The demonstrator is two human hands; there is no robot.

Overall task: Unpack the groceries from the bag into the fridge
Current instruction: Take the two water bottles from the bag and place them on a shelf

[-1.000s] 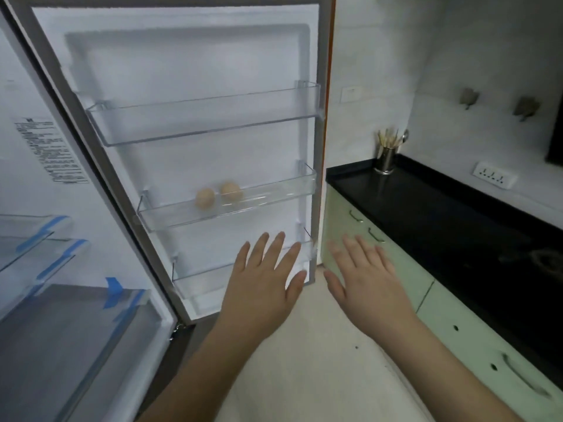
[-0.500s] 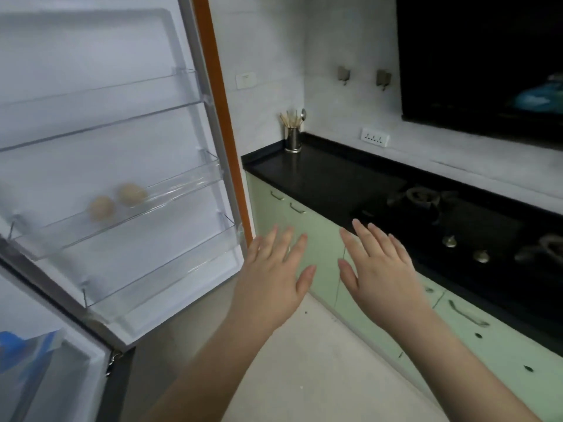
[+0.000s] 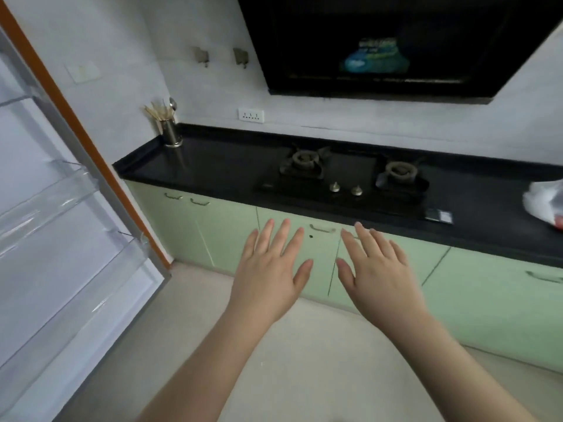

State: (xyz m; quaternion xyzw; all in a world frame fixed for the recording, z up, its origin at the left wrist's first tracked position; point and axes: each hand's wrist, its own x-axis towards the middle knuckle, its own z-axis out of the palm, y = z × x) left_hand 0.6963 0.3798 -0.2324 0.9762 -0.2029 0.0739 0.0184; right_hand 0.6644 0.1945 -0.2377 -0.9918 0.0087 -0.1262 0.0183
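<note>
My left hand point(image 3: 271, 269) and my right hand point(image 3: 377, 269) are held out side by side, palms down, fingers spread, holding nothing. They hover in front of the green cabinets point(image 3: 231, 229), below the black counter point(image 3: 213, 169). A white plastic bag point(image 3: 545, 202) lies on the counter at the far right edge, only partly in view. The open fridge door point(image 3: 61, 239) with its clear shelves fills the left side; the fridge interior is out of view.
A gas hob point(image 3: 344, 178) with two burners sits in the counter under a black range hood point(image 3: 380, 44). A metal cup of chopsticks point(image 3: 169, 129) stands at the counter's left end. Pale floor point(image 3: 304, 360) lies between the fridge door and the cabinets.
The view has swung right, from the fridge door with two eggs to the counter and hob. The white bag has come into view. Both hands stay open and empty.
</note>
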